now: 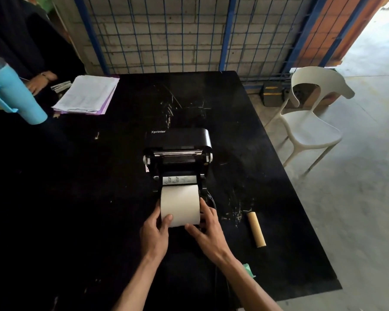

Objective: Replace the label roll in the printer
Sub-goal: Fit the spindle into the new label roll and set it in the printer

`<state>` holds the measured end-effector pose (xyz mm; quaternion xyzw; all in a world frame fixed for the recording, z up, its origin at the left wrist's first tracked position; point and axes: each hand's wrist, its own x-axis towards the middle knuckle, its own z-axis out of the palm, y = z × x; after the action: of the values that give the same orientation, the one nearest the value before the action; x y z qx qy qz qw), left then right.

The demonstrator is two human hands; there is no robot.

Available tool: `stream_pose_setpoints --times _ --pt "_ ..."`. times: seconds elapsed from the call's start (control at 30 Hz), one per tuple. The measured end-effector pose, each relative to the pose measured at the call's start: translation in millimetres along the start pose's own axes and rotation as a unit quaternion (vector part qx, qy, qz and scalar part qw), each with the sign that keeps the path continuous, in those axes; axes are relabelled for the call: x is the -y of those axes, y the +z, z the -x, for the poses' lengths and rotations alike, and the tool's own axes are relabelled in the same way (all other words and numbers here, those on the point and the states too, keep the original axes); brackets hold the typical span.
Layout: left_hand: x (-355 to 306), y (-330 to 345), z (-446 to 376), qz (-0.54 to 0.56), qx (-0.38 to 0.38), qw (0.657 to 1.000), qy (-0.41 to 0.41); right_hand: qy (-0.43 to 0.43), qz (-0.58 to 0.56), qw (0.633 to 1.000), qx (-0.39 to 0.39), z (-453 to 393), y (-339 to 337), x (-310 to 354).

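A black label printer (pixel 177 151) stands open in the middle of the black table (pixel 76 198), its lid tipped back. A full white label roll (pixel 180 204) lies in the printer's near bay. My left hand (pixel 156 232) grips the roll's left end, thumb on top. My right hand (pixel 208 230) holds the roll's right end and lower edge. An empty brown cardboard core (pixel 256 229) lies on the table to the right of my hands.
A stack of papers (pixel 87 95) and a blue tumbler (pixel 11 90) sit at the far left, near another person's hand (pixel 41 80). A white plastic chair (pixel 310 122) stands off the table's right edge. A wire fence (pixel 189 32) runs behind.
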<state>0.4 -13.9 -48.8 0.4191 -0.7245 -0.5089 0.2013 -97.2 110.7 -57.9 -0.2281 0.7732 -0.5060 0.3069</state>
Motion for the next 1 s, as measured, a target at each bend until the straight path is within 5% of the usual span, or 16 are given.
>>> stream_pose_setpoints --times 1.0 --pt "1.4 6.3 -3.7 -0.045 -0.038 0.998 -0.015 -0.009 0.026 1.000 0.003 4.5 10.1 1.4"
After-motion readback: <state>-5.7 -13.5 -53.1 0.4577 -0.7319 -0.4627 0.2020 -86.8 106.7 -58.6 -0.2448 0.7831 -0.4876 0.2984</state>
